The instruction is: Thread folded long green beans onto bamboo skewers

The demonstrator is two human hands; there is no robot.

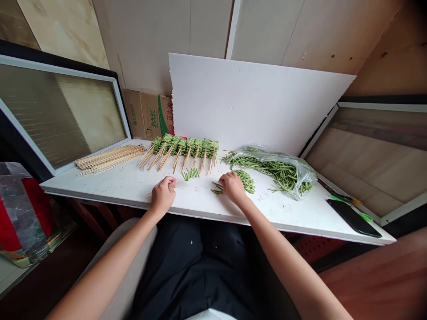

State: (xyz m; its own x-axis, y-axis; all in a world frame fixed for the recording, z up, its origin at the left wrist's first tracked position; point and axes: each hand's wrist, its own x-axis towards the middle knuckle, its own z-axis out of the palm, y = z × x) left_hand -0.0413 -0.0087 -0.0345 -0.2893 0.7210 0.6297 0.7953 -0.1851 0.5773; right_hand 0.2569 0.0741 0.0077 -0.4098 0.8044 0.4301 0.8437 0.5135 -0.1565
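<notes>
My left hand is closed around the blunt end of a thin bamboo skewer. Threaded on its far part is a short row of cut green bean pieces, held just over the white tabletop. My right hand has its fingers pinched together on green bean pieces at the left side of a heap of cut beans. The fingers partly cover what they grip. Behind the hands, finished bean skewers lie stacked in a row, their bare sticks pointing toward me.
Bare bamboo skewers lie piled at the left. Long whole beans spill from a clear plastic bag on the right. A black phone and scissors rest near the right edge. A white board and a cardboard box stand behind.
</notes>
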